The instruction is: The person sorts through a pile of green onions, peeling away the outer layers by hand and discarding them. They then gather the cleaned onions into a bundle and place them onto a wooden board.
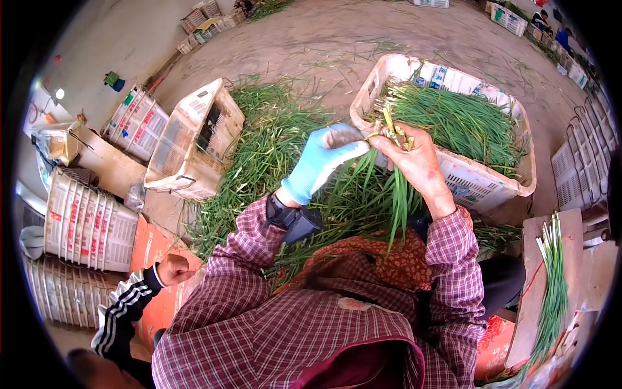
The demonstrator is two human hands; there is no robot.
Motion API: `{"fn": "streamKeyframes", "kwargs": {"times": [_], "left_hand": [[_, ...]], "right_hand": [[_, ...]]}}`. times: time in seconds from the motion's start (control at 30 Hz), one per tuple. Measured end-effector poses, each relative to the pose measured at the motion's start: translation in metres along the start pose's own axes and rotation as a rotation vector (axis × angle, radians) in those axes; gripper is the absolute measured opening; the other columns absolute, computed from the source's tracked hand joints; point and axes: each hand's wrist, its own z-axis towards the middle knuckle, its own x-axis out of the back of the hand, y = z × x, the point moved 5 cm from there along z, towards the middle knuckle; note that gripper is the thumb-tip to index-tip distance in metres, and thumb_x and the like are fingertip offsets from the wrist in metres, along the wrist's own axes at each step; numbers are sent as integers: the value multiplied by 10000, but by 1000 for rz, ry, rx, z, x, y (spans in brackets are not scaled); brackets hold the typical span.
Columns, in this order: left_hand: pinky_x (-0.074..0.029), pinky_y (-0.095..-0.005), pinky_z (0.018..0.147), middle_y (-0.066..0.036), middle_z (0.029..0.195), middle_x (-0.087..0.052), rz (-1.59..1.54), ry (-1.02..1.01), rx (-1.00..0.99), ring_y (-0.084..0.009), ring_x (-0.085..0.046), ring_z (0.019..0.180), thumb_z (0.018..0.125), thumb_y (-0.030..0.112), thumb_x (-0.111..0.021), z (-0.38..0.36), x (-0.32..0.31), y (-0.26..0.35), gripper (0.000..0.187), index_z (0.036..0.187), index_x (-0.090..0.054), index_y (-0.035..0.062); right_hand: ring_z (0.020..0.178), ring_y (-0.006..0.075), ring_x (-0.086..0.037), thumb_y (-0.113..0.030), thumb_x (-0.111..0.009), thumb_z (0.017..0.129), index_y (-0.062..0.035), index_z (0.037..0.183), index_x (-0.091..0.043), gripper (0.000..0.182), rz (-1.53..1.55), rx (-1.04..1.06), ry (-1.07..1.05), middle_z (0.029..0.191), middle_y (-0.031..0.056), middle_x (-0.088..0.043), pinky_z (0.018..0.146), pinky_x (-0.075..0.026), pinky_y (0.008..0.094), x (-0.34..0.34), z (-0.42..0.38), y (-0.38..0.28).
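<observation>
My right hand (418, 162), bare, is closed around a small bunch of garlic chives (400, 194). Their pale stem ends stick up past the fingers, and the green leaves hang down toward my lap. My left hand (330, 155) wears a blue and white glove. Its fingers are pinched against the stem ends, beside the right hand's fingertips; what exactly lies in the pinch is partly hidden. Below and left of both hands spreads a heap of loose chives (265, 142). Just behind the right hand, a white plastic crate (476, 185) holds laid-out chives (453, 120).
A tipped white crate (188, 146) stands left of the heap, near stacked crates (87, 223). Another person's sleeved arm and hand (173, 269) show at lower left. At right, a bundle of chives (551, 292) lies on a board (528, 292). More crates (583, 155) stand beyond.
</observation>
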Motion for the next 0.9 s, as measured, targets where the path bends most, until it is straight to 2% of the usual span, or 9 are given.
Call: {"fn": "streamKeyframes", "kwargs": {"times": [0.2, 0.33, 0.37, 0.47, 0.5, 0.53, 0.63, 0.73, 0.9], "left_hand": [[-502, -231, 626, -43, 791, -669, 113, 26, -92, -93, -611, 674, 898, 141, -652, 6, 23, -6, 138, 950, -647, 13], [-486, -223, 587, -39, 746, -658, 198, 166, -4, -94, -606, 640, 908, 144, -636, 6, 47, -1, 142, 943, -640, 7], [-465, -213, 566, -31, 739, -656, 263, 149, -90, -76, -594, 620, 900, 158, -645, 11, 61, -13, 155, 934, -650, 7], [-499, -251, 666, -54, 862, -695, 1195, 86, -113, -103, -635, 758, 868, 175, -682, 20, 81, -29, 203, 1002, -690, 24], [-504, -280, 759, -81, 993, -693, 1321, 109, -272, -123, -633, 887, 867, 228, -691, 17, 74, -17, 294, 1074, -675, 20], [-504, -280, 759, -81, 993, -693, 1321, 106, -274, -123, -633, 887, 867, 228, -691, 19, 70, -14, 294, 1074, -675, 20], [-491, -259, 815, -77, 1059, -673, 354, -16, -145, -132, -617, 920, 880, 231, -680, 15, 32, 12, 354, 1143, -638, -3], [-489, -243, 787, -56, 993, -671, 193, -112, -145, -95, -601, 878, 869, 123, -682, 15, -10, 20, 269, 1089, -643, -26], [-484, -231, 751, -36, 939, -664, 146, -89, -112, -79, -592, 835, 860, 92, -683, 28, -16, 2, 207, 1026, -647, -28]], "right_hand": [[622, 57, -531, -265, -728, 809, -13, 999, -687, 319, -189, -23, -21, 663, 9, -617, 595, -460, 262, 13, -5, -1], [656, 37, -517, -230, -744, 812, -14, 1003, -689, 293, -70, -51, -29, 720, -43, -620, 593, -441, 233, 22, -7, 4], [662, 31, -512, -218, -749, 814, -15, 1000, -690, 282, -24, -45, -28, 738, -61, -618, 591, -433, 221, 25, -7, 4], [644, 19, -489, -197, -740, 824, -29, 938, -698, 207, 49, -8, -17, 722, -69, -601, 578, -405, 201, 30, -5, 4], [658, 22, -503, -202, -740, 826, -32, 948, -698, 214, 78, -38, -10, 742, -67, -615, 589, -413, 203, 31, -4, 3], [658, 22, -503, -202, -740, 826, -32, 948, -698, 214, 78, -38, -7, 742, -67, -615, 589, -413, 203, 31, -3, 3], [714, 24, -533, -222, -746, 829, -27, 992, -687, 260, 132, -31, 27, 801, -54, -645, 628, -432, 195, 26, 1, 4], [721, 24, -539, -215, -739, 837, -37, 994, -691, 242, 210, 0, -4, 811, -53, -649, 635, -436, 192, 17, 3, 1], [735, 30, -550, -214, -735, 838, -33, 999, -691, 246, 189, -35, 82, 824, -39, -663, 647, -447, 200, 24, 3, 3]]}}
